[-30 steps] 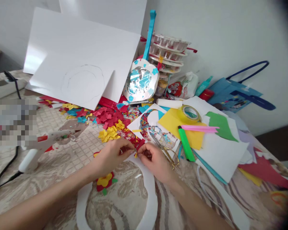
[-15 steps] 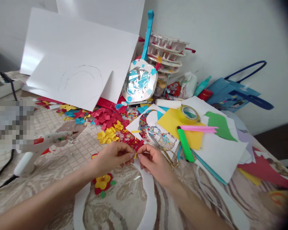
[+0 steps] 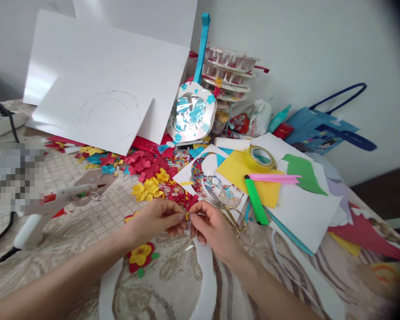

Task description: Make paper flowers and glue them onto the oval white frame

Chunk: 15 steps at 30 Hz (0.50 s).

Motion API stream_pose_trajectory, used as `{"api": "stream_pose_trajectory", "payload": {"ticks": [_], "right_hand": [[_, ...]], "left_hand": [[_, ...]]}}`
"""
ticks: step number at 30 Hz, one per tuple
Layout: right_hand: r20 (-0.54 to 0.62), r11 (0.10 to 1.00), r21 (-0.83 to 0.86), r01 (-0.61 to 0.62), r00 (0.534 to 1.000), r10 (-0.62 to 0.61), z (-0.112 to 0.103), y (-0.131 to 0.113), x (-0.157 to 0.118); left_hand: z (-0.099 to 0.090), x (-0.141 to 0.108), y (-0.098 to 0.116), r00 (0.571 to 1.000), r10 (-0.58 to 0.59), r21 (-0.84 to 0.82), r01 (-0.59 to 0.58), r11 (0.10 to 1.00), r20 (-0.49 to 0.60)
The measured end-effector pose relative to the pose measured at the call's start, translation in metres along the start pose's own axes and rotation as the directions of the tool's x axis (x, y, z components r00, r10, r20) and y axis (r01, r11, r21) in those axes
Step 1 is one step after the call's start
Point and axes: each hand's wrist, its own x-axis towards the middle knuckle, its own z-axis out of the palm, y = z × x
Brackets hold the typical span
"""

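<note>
My left hand (image 3: 165,217) and my right hand (image 3: 209,224) meet at the centre, fingertips almost touching. Between them they pinch a tiny yellow paper piece (image 3: 187,216). Beneath the hands lies a white paper ring (image 3: 206,275), its upper part hidden by them. A red and yellow paper flower (image 3: 141,256) with green leaves rests at the ring's left inner edge. Another flower shows only partly behind my left wrist. Loose yellow paper flowers (image 3: 148,189) lie just beyond my left hand.
Gold-handled scissors (image 3: 233,218) and a green marker (image 3: 256,200) lie right of my right hand. A white glue gun (image 3: 30,229) is at the left. Yellow tape (image 3: 262,158) sits on papers; red paper flowers (image 3: 146,163) are piled before white boards (image 3: 110,80).
The view has shifted slightly. My fingers have turned the small yellow piece a little, and the fingers of my right hand now hang lower, away from the ring's top.
</note>
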Motion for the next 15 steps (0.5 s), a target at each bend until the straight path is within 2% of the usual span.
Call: {"api": "stream_pose_trajectory", "payload": {"ticks": [15], "right_hand": [[-0.061,0.988,-0.135,0.071,0.995,-0.08,0.0016,-0.002,-0.0016]], "left_hand": [[-0.0005,0.0005,-0.0023,0.999,-0.019,-0.035,0.02,0.999,0.028]]}}
